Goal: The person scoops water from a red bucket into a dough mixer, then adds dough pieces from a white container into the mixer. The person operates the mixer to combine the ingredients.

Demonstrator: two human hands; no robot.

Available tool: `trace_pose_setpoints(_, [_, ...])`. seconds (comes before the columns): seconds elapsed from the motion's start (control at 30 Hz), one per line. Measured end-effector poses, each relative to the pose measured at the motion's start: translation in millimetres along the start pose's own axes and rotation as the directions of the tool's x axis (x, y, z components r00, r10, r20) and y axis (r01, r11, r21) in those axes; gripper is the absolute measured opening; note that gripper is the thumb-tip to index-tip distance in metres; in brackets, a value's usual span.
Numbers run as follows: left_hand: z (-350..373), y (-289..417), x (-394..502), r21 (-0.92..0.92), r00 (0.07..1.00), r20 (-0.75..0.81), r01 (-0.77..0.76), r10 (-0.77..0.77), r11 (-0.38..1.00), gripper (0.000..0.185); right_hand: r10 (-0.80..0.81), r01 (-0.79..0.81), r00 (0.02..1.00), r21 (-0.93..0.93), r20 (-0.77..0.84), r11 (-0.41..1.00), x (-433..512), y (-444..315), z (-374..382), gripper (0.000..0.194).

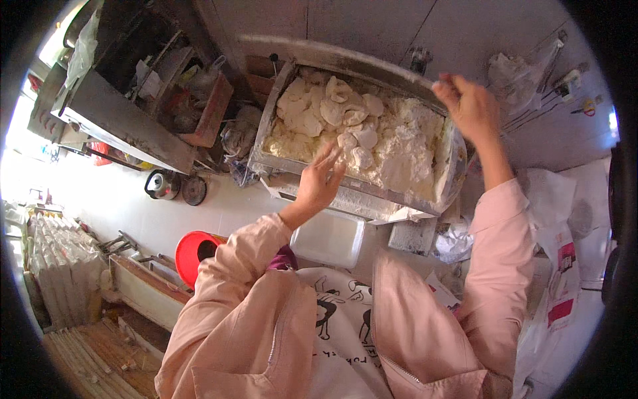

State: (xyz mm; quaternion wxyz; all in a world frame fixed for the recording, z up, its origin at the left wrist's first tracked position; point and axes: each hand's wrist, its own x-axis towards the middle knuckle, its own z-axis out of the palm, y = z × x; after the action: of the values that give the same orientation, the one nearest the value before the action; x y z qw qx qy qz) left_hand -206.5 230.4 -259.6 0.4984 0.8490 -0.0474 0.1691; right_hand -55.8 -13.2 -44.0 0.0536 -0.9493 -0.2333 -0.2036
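Observation:
A rectangular metal trough (259,144) stands before me, holding pale dough pieces (344,107) and loose flour (408,144). My left hand (320,179) is over the near rim, fingers spread and somewhat blurred, close to the small dough lumps (359,144); whether it touches them is unclear. My right hand (466,102) is raised at the trough's far right corner, with its fingers curled near the end of the long flour-dusted metal edge (349,50). Its fingertips seem to meet that edge, but a firm grip cannot be made out.
Below the trough lies a white plastic tray (329,238). A red bucket (192,257) stands at the lower left, near a wooden bench (149,284). Cluttered shelves (129,124) rise at the left. Plastic bags (454,243) lie at the right, and scissors (589,107) hang on the wall.

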Motion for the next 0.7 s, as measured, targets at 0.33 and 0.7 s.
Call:
trace_pose_setpoints(0.33, [-7.1,72.1,-45.0,-0.804,0.860,0.341,0.476,-0.378,0.357,0.064,-0.168,0.169,0.963,-0.012,-0.210,0.985,-146.5,-37.0,107.5,0.081])
trace_pose_setpoints(0.7, [17.6,13.6,-85.9,-0.746,0.633,0.432,0.651,-0.643,0.140,0.045,-0.175,0.186,0.982,0.360,-0.065,0.914,-166.6,-47.1,140.4,0.076])
